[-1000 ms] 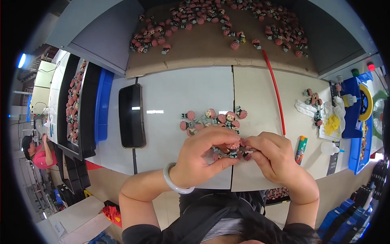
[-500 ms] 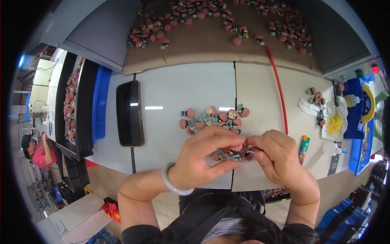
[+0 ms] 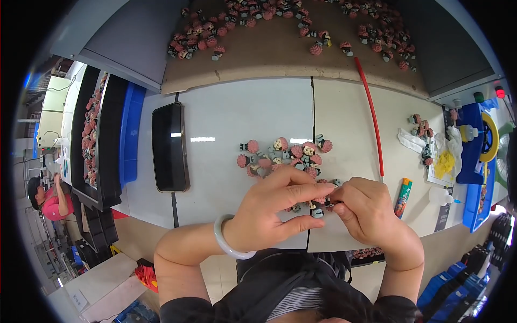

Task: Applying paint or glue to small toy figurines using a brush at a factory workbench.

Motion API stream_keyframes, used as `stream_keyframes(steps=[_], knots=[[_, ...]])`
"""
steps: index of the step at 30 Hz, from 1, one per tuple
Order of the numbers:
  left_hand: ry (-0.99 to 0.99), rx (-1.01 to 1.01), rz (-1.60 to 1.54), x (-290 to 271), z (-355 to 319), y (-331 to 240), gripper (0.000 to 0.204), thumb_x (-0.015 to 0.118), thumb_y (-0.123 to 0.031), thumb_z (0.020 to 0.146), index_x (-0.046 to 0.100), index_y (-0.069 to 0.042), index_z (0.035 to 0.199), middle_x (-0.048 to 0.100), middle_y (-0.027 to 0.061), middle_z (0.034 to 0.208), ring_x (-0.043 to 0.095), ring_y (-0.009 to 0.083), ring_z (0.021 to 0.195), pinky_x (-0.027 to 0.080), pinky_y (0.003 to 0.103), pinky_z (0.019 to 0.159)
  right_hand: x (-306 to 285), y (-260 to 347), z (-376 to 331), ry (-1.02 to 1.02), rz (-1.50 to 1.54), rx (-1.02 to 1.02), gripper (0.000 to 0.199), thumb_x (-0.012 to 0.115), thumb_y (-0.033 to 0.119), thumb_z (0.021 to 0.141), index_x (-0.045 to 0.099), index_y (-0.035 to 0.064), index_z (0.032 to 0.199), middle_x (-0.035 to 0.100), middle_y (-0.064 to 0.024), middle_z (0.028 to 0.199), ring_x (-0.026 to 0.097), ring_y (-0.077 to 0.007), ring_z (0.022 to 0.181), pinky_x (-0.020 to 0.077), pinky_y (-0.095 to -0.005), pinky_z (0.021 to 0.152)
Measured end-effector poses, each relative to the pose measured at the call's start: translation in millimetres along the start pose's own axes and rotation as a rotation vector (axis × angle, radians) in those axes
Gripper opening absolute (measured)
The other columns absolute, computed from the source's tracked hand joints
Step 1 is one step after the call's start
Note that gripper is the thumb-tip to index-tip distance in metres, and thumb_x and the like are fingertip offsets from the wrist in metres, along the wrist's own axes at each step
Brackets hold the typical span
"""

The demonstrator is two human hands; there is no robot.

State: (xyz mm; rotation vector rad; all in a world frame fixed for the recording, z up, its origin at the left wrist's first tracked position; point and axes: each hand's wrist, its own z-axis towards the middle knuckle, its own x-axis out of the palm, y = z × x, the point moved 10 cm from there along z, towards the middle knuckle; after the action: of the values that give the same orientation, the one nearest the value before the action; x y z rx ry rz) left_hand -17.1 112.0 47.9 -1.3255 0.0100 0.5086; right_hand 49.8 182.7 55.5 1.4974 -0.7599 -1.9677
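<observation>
Over the near part of the table, my left hand (image 3: 277, 202) is curled around a small figurine (image 3: 316, 209) with a pink bumpy head and a grey-green body, gripped between thumb and fingers. My right hand (image 3: 366, 207) is closed in a pinch right beside it. A thin dark tip shows at its fingertips against the figurine; the rest is hidden in the fist, so its kind cannot be told. Just beyond my left hand lies a loose cluster of similar figurines (image 3: 280, 156). A few more lie partly covered under my fingers.
A black phone (image 3: 169, 146) lies at left, near a blue bin (image 3: 132, 134) and a black tray (image 3: 110, 145) of figurines. Many figurines cover the brown shelf (image 3: 242, 67). At right are a red stick (image 3: 370, 113), a lighter (image 3: 402, 198) and a bottle (image 3: 440, 196). A co-worker (image 3: 51, 199) sits far left.
The held figurine has turned, so its grey-green body now points toward me. My left thumb and fingers have parted slightly, and the right fist has curled tighter.
</observation>
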Motion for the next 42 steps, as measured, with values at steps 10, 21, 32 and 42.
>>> stream_keyframes(steps=[10, 21, 32, 42], knots=[[0.038, -0.001, -0.054, 3, -1, 1, 0.048, 0.075, -0.017, 0.068, 0.058, 0.000, 0.111, 0.055, 0.0090, 0.093, 0.053, 0.0161, 0.076, 0.047, 0.025, 0.064, 6, -3, -1, 0.050, 0.013, 0.017, 0.010, 0.055, 0.011, 0.080, 0.053, 0.0024, 0.075, 0.052, -0.0093, 0.061, 0.051, -0.0279, 0.053, 0.0400, -0.0364, 0.048], [0.127, -0.031, -0.046, 12, -3, 4, 0.051, 0.070, -0.025, 0.072, 0.057, 0.000, 0.114, 0.055, 0.0067, 0.087, 0.050, 0.0152, 0.073, 0.043, 0.026, 0.065, 14, -5, -3, 0.137, 0.043, 0.042, 0.013, 0.057, 0.015, 0.081, 0.053, 0.0035, 0.077, 0.049, -0.0083, 0.056, 0.052, -0.0271, 0.050, 0.0413, -0.0357, 0.044], [-0.093, -0.184, -0.181, -3, 3, 28, 0.041, 0.075, -0.004, 0.066, 0.057, -0.002, 0.103, 0.057, 0.0097, 0.091, 0.059, 0.0180, 0.075, 0.051, 0.025, 0.068, -64, -105, -31, -0.143, -0.421, 0.799, 0.025, 0.064, 0.020, 0.076, 0.055, -0.0015, 0.086, 0.054, -0.0136, 0.058, 0.055, -0.0266, 0.055, 0.0411, -0.0334, 0.052], [-0.139, 0.055, 0.221, -4, 3, 5, 0.036, 0.079, -0.010, 0.059, 0.057, -0.004, 0.087, 0.059, 0.0072, 0.087, 0.059, 0.0216, 0.074, 0.048, 0.026, 0.063, -82, -35, -36, -0.651, 0.478, 0.186, 0.008, 0.045, 0.006, 0.086, 0.040, -0.0013, 0.088, 0.054, -0.0094, 0.061, 0.052, -0.0117, 0.051, 0.0409, -0.0207, 0.046]])
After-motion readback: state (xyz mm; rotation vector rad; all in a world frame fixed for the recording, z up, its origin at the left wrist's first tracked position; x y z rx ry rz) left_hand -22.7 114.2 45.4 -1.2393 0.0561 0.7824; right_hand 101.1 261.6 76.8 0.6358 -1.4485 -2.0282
